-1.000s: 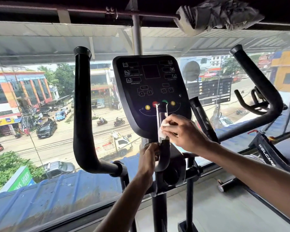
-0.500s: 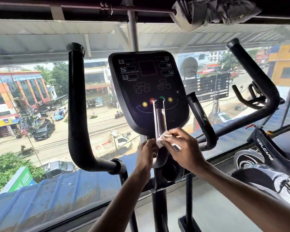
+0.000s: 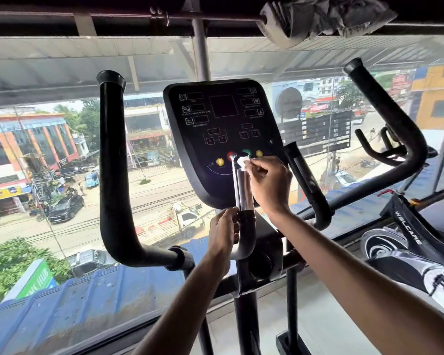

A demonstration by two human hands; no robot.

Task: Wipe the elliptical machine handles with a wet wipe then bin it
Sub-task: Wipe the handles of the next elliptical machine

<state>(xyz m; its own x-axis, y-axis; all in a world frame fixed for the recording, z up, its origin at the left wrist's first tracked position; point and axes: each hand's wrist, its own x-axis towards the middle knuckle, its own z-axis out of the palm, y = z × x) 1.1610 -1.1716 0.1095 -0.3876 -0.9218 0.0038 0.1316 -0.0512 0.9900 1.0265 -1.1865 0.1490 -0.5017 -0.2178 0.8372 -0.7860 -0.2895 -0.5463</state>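
Left hand [image 3: 222,235] grips the handle [image 3: 244,193] base to steady it while right hand [image 3: 268,187] pinches the wipe [image 3: 242,161] against its tip

One wide-angle view, worn on the person's head, looks forward and slightly down at the elliptical's console [image 3: 223,124] from arm's reach. Both forearms [image 3: 344,265] enter from the bottom edge, toward the handle [image 3: 244,190] at mid-frame. Beyond, the window [image 3: 62,73] shows a street [image 3: 108,226] below.
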